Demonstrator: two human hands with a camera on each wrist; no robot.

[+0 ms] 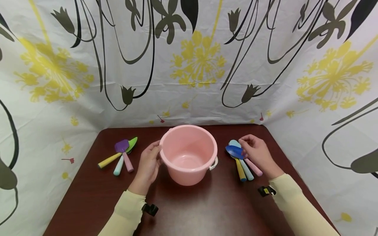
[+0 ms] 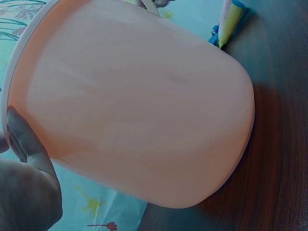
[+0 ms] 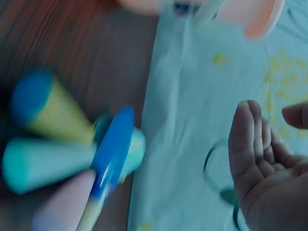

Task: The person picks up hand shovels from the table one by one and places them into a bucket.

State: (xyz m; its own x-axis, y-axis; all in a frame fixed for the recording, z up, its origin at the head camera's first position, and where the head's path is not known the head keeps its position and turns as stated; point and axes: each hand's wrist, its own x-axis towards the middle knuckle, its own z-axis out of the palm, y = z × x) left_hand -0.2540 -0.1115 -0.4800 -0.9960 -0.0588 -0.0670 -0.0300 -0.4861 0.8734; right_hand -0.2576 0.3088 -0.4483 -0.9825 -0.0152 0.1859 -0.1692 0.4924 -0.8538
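A pink plastic bucket (image 1: 186,175) with a white handle (image 1: 214,163) is at the middle of the table, its mouth facing up and its inside bare. My left hand (image 1: 148,163) grips the bucket's left rim; in the left wrist view its fingers (image 2: 30,134) lie against the pink wall just under the lip. Close over the right-hand group of small shovel-like tools is my right hand (image 1: 257,154). Its thumb and fingers stand apart in the right wrist view, with nothing between them. A blue scoop-headed tool (image 1: 235,151) lies on top of that group, across yellow, light blue and pink handles.
On the table's left lies another group of tools, with a purple spade head (image 1: 122,146), a green pointed head (image 1: 132,143) and yellow, mint and pink handles. The dark wooden table (image 1: 189,209) is bordered by a flower-patterned white curtain (image 1: 189,108) behind and at both sides.
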